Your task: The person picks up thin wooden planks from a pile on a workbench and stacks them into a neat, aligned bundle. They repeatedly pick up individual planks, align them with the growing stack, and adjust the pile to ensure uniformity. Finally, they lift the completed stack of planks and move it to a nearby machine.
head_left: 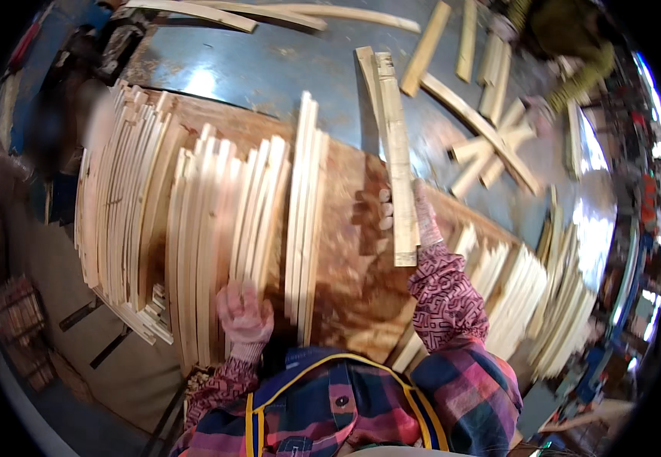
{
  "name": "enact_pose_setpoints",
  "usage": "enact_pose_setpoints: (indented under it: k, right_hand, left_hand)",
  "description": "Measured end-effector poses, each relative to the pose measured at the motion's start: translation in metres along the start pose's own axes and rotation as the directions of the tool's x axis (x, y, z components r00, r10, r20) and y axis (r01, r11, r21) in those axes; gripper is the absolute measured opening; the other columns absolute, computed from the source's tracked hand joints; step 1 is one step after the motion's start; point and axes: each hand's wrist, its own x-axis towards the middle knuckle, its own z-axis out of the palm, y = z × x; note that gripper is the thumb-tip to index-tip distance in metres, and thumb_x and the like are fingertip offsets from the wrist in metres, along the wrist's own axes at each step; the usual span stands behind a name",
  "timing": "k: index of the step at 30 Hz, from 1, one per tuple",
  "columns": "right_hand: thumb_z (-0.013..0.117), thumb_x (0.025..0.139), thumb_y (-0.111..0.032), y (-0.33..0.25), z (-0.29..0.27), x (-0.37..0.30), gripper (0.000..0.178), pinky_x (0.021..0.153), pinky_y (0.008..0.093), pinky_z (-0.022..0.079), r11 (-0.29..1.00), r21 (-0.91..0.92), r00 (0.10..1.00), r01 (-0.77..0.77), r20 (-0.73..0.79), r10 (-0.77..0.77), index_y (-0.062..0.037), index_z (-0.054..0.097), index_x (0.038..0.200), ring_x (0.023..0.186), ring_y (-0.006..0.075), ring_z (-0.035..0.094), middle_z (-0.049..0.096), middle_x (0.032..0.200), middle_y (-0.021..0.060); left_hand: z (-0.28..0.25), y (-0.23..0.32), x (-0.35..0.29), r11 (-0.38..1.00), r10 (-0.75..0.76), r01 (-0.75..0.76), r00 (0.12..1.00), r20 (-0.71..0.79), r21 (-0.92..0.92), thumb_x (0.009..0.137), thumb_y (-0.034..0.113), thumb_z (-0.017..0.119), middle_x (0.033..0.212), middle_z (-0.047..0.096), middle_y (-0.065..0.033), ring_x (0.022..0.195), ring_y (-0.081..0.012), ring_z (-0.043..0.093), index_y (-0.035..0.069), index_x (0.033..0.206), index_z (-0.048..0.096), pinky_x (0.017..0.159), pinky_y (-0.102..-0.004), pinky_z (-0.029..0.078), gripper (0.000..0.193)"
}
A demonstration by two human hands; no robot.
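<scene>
My right hand is wrapped round a long pale wooden slat, its fingertips showing along the slat's left edge. A second wooden slat lies against it at the far end, partly hidden; whether my hand holds that one too, I cannot tell. My left hand rests at the near ends of a row of wooden slats, fingers stretched over them and slightly blurred. To the right of that row, a narrow bundle of slats lies lengthwise on the brown wooden board.
More slats stand in rows at the far left and near right. Beyond the board is a blue-grey metal tabletop with crossed loose slats. A co-worker's yellow-green sleeve reaches in at the upper right.
</scene>
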Motion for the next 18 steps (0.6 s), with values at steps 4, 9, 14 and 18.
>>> enact_pose_setpoints:
  k: [4, 9, 14, 18]
  right_hand:
    - [0.064, 0.092, -0.064, 0.073, -0.027, -0.068, 0.072, 0.062, 0.0426, 0.064, 0.993, 0.025, 0.99, 0.112, -0.087, -0.109, 0.0018, 0.064, 0.122, 0.075, 0.0306, 0.074, 0.073, 0.092, 0.0156]
    - [0.063, 0.099, -0.045, 0.135, -0.01, -0.097, 0.056, 0.079, 0.0439, 0.062, 0.958, -0.259, 0.932, 0.122, -0.301, -0.2, 0.0053, 0.063, 0.124, 0.091, 0.0349, 0.073, 0.074, 0.105, 0.018]
    - [0.062, 0.1, -0.042, 0.158, -0.001, -0.105, 0.052, 0.085, 0.0403, 0.054, 0.14, -0.972, 0.863, -0.19, -0.233, -0.448, 0.0022, 0.066, 0.127, 0.099, 0.0262, 0.069, 0.073, 0.112, 0.0104]
    - [0.064, 0.097, -0.053, 0.15, -0.007, -0.133, 0.051, 0.062, 0.0314, 0.055, 0.798, -0.597, 0.811, -0.086, -0.507, -0.292, -0.0061, 0.072, 0.115, 0.071, 0.0191, 0.067, 0.07, 0.086, 0.0049]
  left_hand:
    - [0.003, 0.037, -0.014, 0.914, 0.159, -0.193, 0.98, -0.123, -0.356, 0.082, 0.015, 0.07, 0.135, 0.061, -0.0213, 0.121, -0.038, 0.061, 0.002, 0.136, 0.061, 0.098, -0.0462, 0.052, 0.056]
    - [0.011, 0.106, -0.001, 0.768, -0.024, 0.238, 0.939, 0.344, -0.595, 0.089, 0.041, 0.07, 0.138, 0.062, -0.0199, 0.123, -0.0354, 0.06, 0.003, 0.153, 0.041, 0.106, -0.0408, 0.046, 0.079]
    - [0.046, 0.138, 0.012, 0.497, 0.122, 0.497, 0.771, 0.625, -0.711, 0.089, 0.03, 0.075, 0.12, 0.069, -0.016, 0.096, -0.0238, 0.068, 0.015, 0.153, 0.043, 0.076, -0.0348, 0.057, 0.073]
    - [0.078, 0.126, -0.003, 0.275, -0.165, 0.585, 0.81, 0.562, -0.763, 0.092, 0.018, 0.074, 0.112, 0.071, -0.0099, 0.094, -0.0184, 0.067, 0.007, 0.141, 0.055, 0.08, -0.0331, 0.058, 0.054]
